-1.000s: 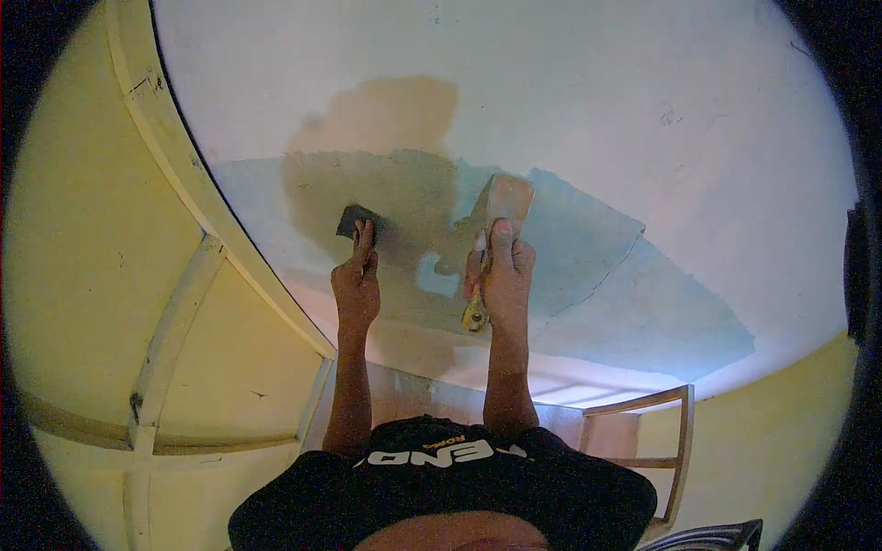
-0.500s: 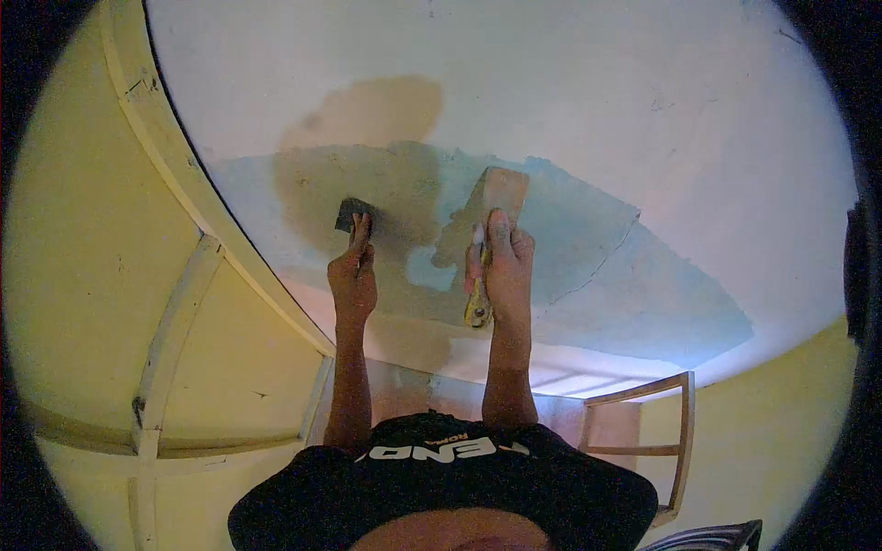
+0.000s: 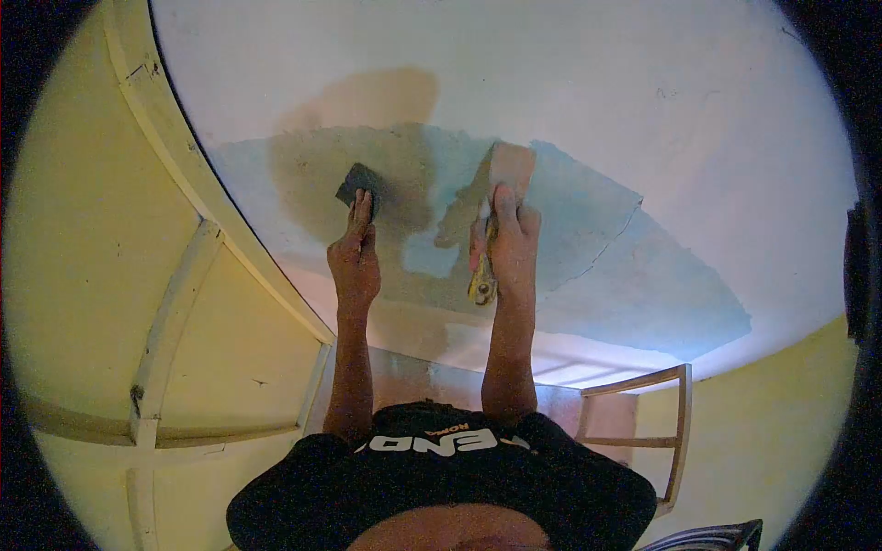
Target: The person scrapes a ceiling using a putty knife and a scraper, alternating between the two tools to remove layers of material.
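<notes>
A small dark square piece point(image 3: 360, 184) lies against the painted wall surface point(image 3: 570, 216), pressed by the fingers of my left hand point(image 3: 354, 264). To its right, my right hand point(image 3: 516, 246) is closed around a flat, wide-bladed scraper point(image 3: 513, 167), with the thumb on its pale pinkish blade. A worn yellow handle end point(image 3: 481, 283) with a round hole sticks out below that hand. Both hands are over a blue-green patch with a jagged edge, surrounded by whiter paint. Shadows fall around the dark piece and beside the scraper.
A thin crack point(image 3: 611, 241) runs through the patch at the right. Yellow panels with wooden framing point(image 3: 179, 317) fill the left side. An open wooden frame point(image 3: 684, 432) stands at the lower right, above a dark curved object point(image 3: 712, 536).
Both hands have moved up in the view along the surface with what they hold. The dark piece is now turned more diagonally.
</notes>
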{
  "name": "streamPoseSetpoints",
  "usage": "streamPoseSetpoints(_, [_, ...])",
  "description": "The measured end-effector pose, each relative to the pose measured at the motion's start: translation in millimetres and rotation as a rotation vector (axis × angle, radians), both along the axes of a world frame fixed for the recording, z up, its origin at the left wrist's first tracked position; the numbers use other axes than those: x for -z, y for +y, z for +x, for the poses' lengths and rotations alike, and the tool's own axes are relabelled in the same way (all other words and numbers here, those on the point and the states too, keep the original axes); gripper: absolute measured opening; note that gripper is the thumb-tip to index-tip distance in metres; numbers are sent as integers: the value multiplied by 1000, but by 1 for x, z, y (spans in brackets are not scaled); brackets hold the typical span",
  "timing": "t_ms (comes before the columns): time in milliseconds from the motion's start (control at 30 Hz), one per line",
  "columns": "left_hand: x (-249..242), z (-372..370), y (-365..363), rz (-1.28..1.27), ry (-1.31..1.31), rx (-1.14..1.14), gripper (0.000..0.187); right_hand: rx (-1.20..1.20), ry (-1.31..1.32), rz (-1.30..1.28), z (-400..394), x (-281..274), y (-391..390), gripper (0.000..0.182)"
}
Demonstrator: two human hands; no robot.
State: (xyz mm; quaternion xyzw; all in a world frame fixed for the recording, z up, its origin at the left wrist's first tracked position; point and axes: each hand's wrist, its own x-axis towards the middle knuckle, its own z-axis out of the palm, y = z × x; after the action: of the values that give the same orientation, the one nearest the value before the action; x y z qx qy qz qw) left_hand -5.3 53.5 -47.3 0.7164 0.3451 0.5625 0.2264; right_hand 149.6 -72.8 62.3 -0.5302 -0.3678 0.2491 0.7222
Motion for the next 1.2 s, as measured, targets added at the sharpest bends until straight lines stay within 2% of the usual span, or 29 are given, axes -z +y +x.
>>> streamPoseSetpoints(133, [-10, -4, -15, -176, 0, 86, 50, 23, 7, -22, -1, 5, 1, 45])
streamPoseSetpoints(267, [-9, -5, -15, -161, 6, 88, 48, 20, 19, 1, -3, -7, 2, 45])
streamPoseSetpoints(367, [-14, -5, -19, -188, 30, 66, 48, 2, 21, 27, 3, 12, 5, 46])
streamPoseSetpoints(467, [-14, -3, -17, -181, 24, 74, 49, -12, -39, 11, 6, 2, 5, 51])
streamPoseSetpoints(667, [-11, 0, -16, -159, -6, 98, 49, -42, 7, -30, 5, 5, 3, 49])
streamPoseSetpoints(767, [-11, 2, -19, -146, 7, 92, 49, 14, 8, 51, -6, -3, 8, 48])
streamPoseSetpoints(867, [-5, -5, -21, -133, 56, 78, 51, -48, 66, 22, -5, 3, 4, 47])
streamPoseSetpoints(967, [-4, 0, -19, -157, 34, 91, 52, 21, 43, -43, -3, -3, 11, 47])
streamPoseSetpoints(1200, [-6, -2, -23, -179, 33, 88, 51, 7, 48, 4, -6, 4, 15, 47])
